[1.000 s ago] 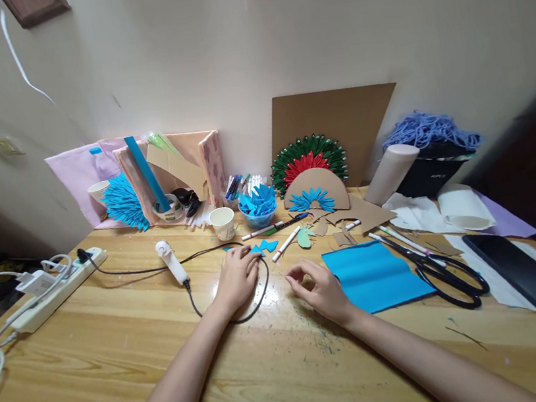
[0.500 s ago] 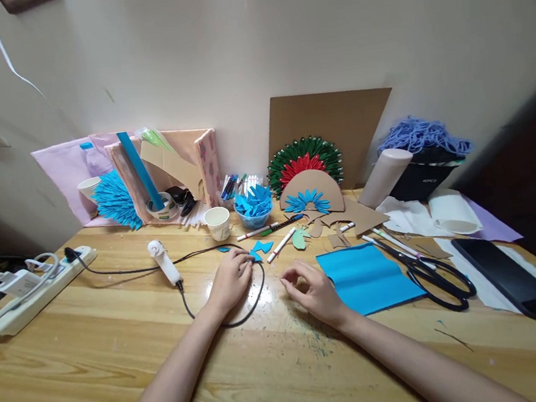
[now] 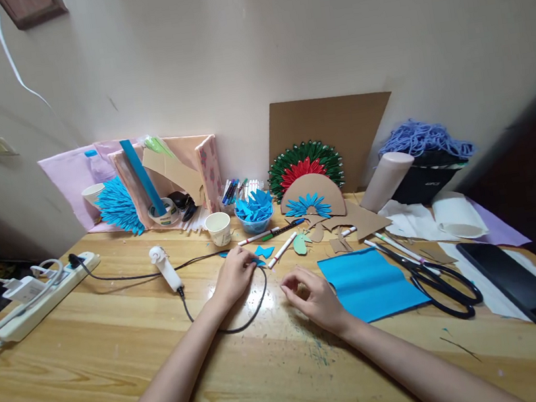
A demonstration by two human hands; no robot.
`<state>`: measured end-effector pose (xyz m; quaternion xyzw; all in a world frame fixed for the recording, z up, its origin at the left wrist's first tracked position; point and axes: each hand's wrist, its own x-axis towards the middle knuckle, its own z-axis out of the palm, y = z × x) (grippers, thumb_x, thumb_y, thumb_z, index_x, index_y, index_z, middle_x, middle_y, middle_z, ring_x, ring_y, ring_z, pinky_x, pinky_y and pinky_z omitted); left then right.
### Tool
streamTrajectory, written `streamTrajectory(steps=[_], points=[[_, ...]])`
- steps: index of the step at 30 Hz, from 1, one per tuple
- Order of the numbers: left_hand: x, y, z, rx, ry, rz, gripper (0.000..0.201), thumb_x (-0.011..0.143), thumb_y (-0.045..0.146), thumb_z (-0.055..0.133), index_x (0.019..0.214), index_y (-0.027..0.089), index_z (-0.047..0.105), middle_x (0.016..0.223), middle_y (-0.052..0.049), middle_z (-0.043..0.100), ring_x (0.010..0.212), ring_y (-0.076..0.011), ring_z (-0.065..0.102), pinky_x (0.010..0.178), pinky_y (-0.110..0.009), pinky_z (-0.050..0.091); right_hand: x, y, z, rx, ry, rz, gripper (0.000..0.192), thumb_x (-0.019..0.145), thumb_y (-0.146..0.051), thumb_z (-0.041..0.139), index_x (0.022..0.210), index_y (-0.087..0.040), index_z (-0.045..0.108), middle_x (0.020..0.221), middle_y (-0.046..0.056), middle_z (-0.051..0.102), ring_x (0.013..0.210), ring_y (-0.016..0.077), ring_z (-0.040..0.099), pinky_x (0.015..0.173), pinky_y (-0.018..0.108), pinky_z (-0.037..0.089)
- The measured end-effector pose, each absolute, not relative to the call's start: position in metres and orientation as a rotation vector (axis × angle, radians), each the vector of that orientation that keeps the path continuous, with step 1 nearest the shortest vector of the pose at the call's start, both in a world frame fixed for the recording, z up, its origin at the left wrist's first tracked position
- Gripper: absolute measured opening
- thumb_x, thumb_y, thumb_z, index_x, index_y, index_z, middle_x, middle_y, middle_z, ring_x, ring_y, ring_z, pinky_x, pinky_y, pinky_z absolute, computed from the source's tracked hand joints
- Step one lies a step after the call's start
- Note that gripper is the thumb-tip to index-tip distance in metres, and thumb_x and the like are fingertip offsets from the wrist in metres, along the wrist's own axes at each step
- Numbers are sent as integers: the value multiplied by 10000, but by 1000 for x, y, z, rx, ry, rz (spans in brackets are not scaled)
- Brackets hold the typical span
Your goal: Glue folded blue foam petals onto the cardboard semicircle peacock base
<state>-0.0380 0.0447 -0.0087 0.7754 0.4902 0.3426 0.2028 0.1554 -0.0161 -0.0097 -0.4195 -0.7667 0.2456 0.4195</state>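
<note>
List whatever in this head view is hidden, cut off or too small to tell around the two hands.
- Left hand: it covers whatever lies under its fingers beside the small blue paper pieces, so its grip cannot be told.
- Right hand: curled fingers hide anything pinched.
- Black phone: its far corner is cut by the right edge.
- Power strip: its cables run off the left edge.

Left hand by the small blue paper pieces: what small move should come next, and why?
Probably close the fingertips on one blue paper piece and lift it. The left hand lies flat on the table beside the pieces, over the black cord; the right hand rests curled, holding nothing visible.
</note>
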Motion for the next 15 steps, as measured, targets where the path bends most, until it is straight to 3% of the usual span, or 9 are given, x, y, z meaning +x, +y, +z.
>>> streamTrajectory(steps=[3,8,15], points=[[-29,39,-3,1955,1367,1043,92,747,225,558,732,163,623,777,-43,583,755,-172,545,702,-290,424,155,-15,-9,-1082,-1888,651,95,838,-215,494,754,-195,533,725,18,565,668,142,535,594,248,425],[-5,17,-4,1193,1190,1073,302,652,398,660,750,120,595,654,-17,599,551,-114,539,536,-225,415,155,-11,-12,-1133,-1720,801,116,853,-302,483,861,-194,526,799,22,594,678,133,575,590,234,460],[9,2,1,917,1054,991,365,513,359,777,713,111,598,670,-30,645,626,-125,611,656,-240,490,156,-8,-17,-1137,-1721,861,107,836,-294,507,810,-192,523,745,5,605,658,133,596,594,234,463]])
